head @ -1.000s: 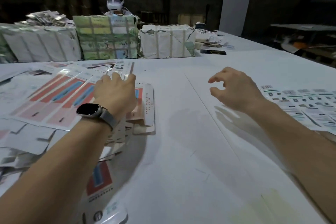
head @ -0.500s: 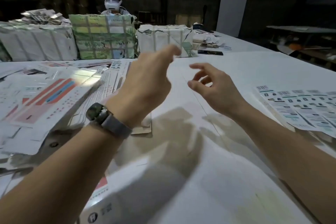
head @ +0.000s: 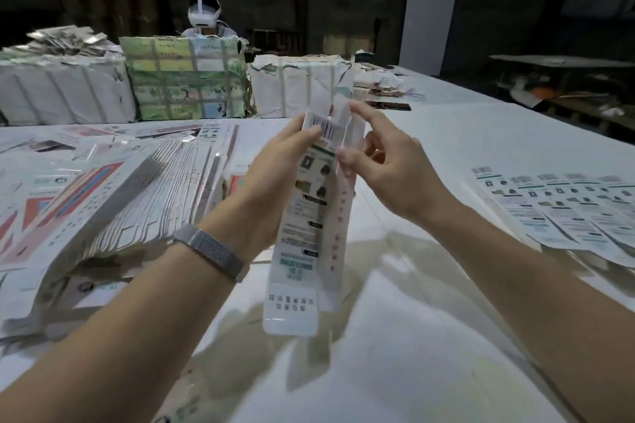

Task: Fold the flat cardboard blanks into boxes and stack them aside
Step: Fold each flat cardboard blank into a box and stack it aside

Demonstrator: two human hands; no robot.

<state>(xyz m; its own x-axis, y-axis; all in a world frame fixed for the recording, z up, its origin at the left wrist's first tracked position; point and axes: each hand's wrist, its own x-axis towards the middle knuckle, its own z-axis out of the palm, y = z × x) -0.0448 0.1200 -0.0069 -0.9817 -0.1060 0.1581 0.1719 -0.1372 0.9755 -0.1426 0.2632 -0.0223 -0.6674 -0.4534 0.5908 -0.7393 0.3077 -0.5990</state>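
The cardboard blank [head: 311, 216] was held upright above the counter [head: 446, 336], at the middle of the view, its lower flap hanging free near 6 o'clock. The left hand [head: 271, 182] gripped its left edge, fingers curled round the upper part by the barcode. The right hand [head: 385, 161] met the blank's right edge, thumb and bent fingers seemingly pinching the side panel, forefinger stretched towards 11 o'clock onto the top flap. The blank looked light, thin and glossy, stiff along its length yet ready to bend at its creases; it might slip or kink, so the long edges beside the creases seemed the safest hold. The pile of flat blanks [head: 113, 203] lay at 9 o'clock, more printed sheets [head: 563, 209] at 3 o'clock.
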